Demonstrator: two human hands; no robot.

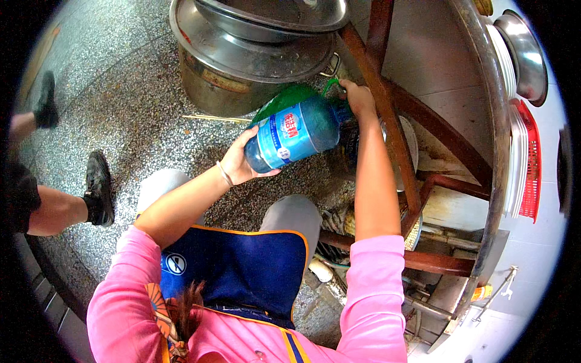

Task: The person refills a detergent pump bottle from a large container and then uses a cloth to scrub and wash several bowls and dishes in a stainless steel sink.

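Observation:
A large blue-tinted plastic detergent bottle (290, 136), its blue label bearing writing, is tilted above the floor in front of me. My left hand (243, 159) grips its lower end, thumb along the side and fingers underneath. At its other end, my right hand (361, 100) has its fingers curled on a green plastic handle (330, 85). Where the handle joins is partly hidden. Directly behind the blue bottle shows a green bottle (290, 97), mostly covered by it. A dark container (347, 145) sits in shadow below the bottle's neck end.
A large metal pot (218, 86) with stacked steel basins (272, 31) stands ahead. Thin sticks (215, 118) lie beside it. A brown metal frame (399, 172) rises close by my right arm. White plates (517, 159) and a red basket (532, 163) stand above. Another person's shoe (100, 188) is at left.

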